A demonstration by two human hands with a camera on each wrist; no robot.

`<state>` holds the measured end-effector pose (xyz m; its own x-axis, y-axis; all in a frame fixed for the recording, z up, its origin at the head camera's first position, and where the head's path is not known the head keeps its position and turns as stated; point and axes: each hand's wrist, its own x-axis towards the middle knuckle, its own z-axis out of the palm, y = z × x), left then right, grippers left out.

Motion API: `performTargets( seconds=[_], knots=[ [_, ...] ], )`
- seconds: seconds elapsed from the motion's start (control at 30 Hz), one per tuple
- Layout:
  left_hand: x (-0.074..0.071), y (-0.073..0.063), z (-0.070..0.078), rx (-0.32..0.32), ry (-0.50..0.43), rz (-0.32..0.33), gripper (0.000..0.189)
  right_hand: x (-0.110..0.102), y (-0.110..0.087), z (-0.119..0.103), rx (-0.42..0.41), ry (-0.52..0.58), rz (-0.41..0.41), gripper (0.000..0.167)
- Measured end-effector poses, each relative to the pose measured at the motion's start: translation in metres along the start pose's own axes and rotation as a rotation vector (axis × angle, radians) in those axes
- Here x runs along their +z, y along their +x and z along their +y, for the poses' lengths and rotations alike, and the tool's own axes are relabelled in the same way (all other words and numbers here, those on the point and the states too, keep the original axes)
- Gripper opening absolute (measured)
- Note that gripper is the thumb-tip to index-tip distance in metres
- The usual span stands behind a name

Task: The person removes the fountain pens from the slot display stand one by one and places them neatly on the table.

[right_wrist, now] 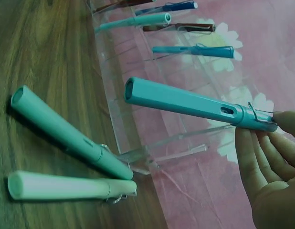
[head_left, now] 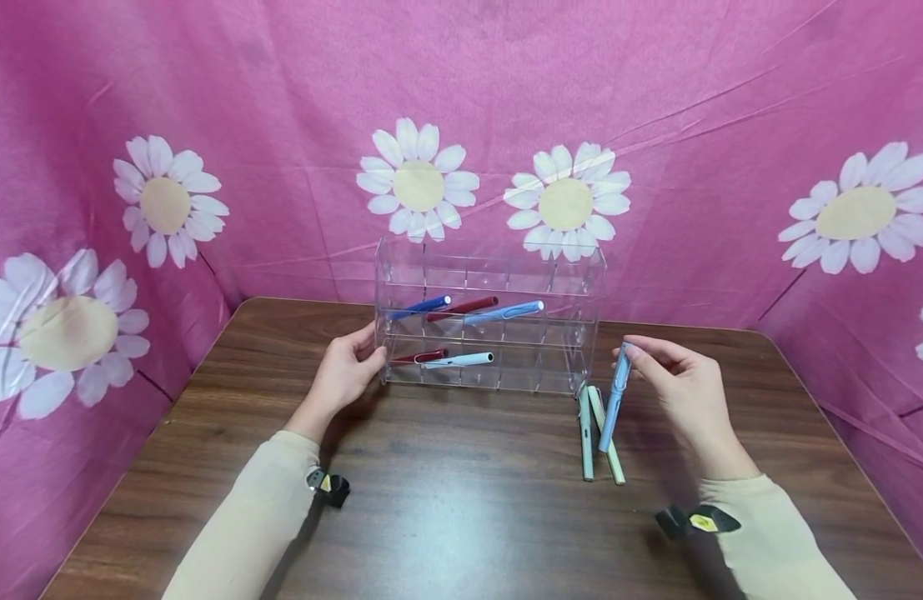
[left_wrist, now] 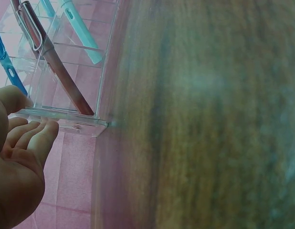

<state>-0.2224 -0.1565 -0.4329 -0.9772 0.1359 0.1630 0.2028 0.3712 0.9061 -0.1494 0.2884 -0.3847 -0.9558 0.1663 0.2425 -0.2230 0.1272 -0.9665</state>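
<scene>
Slim blue pen (right_wrist: 181, 103) pinched in right hand (head_left: 689, 400), left hand (head_left: 346, 371) gripping boxy clear-plastic rack (head_left: 532, 354) — wood-grained table (head_left: 446, 500) beneath

Head view was brightly lit; glare was thrown on the table (head_left: 446, 521), soft shadows cast. Wrist views were tinted green; table blurred in left wrist.

Rack (head_left: 544, 336): clear glossy plastic. Pens (right_wrist: 181, 99): smooth, plastic-looking; clips (right_wrist: 262, 121) metallic. Tabletop (head_left: 446, 467): wood-grained, glossy. Backdrop (head_left: 694, 75): creased cloth, faint sheen. Sleeves (head_left: 243, 508): matt cloth.
</scene>
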Motion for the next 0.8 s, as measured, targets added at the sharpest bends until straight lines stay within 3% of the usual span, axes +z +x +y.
performTargets(
  seconds=[0.1,0.4,0.53,0.7,0.8],
  knots=[
    [0.000,0.000,-0.001,0.003,-0.005,-0.001,0.053,-0.003,0.001,0.004,0.024,-0.033,-0.016,0.030],
    [0.000,0.000,-0.001,0.000,0.006,0.000,0.053,-0.011,0.004,0.014,0.111,-0.287,-0.051,0.034],
    [0.000,0.000,-0.001,-0.001,0.012,0.002,0.053,-0.014,0.005,0.020,0.145,-0.273,-0.083,0.040],
    [-0.001,0.000,0.001,0.004,0.031,0.006,0.053,-0.020,0.009,0.031,0.221,-0.135,-0.148,0.016],
    [-0.001,0.000,0.001,0.002,0.033,0.005,0.053,-0.022,0.012,0.039,0.264,-0.110,-0.176,0.016]
  ],
)
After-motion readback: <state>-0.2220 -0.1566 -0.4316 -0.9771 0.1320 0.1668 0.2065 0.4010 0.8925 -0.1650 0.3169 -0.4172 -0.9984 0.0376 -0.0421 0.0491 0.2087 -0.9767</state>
